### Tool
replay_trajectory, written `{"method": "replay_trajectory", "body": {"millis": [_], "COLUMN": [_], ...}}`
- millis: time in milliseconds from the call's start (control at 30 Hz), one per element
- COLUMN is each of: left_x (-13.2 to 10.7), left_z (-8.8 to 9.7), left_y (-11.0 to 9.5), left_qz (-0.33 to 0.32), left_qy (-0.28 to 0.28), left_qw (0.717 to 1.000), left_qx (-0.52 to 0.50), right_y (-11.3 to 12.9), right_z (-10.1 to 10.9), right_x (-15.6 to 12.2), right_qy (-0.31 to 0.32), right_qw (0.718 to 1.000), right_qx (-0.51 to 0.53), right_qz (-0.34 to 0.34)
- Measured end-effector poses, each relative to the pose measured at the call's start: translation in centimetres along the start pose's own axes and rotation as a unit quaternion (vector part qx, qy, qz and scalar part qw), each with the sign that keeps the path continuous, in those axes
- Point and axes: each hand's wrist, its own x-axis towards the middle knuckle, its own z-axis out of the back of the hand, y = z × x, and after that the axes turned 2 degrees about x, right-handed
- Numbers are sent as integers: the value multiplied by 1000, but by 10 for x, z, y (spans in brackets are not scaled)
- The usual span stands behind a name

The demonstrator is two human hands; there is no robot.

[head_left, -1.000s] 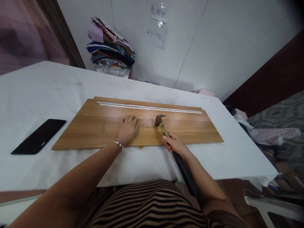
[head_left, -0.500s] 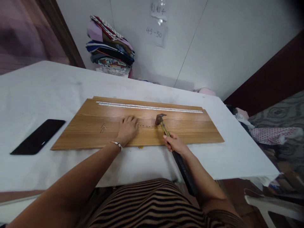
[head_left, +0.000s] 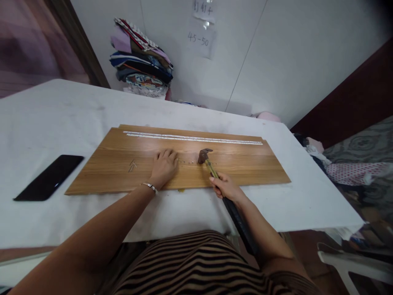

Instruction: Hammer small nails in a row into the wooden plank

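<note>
My right hand (head_left: 225,186) is wrapped round the handle of a claw hammer (head_left: 209,166), whose dark head is low over the wooden board (head_left: 245,164). A row of small nail heads (head_left: 188,162) runs along the board's middle, partly covered by the hammer head. My left hand (head_left: 165,166) lies flat on the board just left of that row, its fingers stretched out and holding nothing. Several loose nails (head_left: 132,165) lie on the board further left. Two white measuring strips (head_left: 193,138) run along the board's far side.
A black tablet-like slab (head_left: 49,178) lies left of the board on the white-covered table (head_left: 92,106). A stack of folded clothes (head_left: 143,61) stands behind the table, near a wall with paper notes (head_left: 199,41). At the lower right is a white plastic chair (head_left: 353,266).
The hammer head has shifted slightly to the left over the row of nail heads. My left hand stays in place on the board.
</note>
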Motion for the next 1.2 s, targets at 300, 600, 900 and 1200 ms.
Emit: {"method": "replay_trajectory", "body": {"millis": [300,600,900,1200], "left_x": [0,0,0,0], "left_z": [0,0,-2,-1], "left_y": [1,0,2,2], "left_qz": [-1,-3,-4,-7], "left_qy": [1,1,-7,-3], "left_qw": [1000,1000,1000,1000], "left_qx": [11,11,2,19], "right_y": [0,1,0,1], "right_z": [-1,1,2,5], "right_x": [-3,1,4,8], "right_qy": [0,1,0,0], "right_qw": [1000,1000,1000,1000], "right_qx": [-4,3,5,-1], "right_qz": [-3,2,14,18]}}
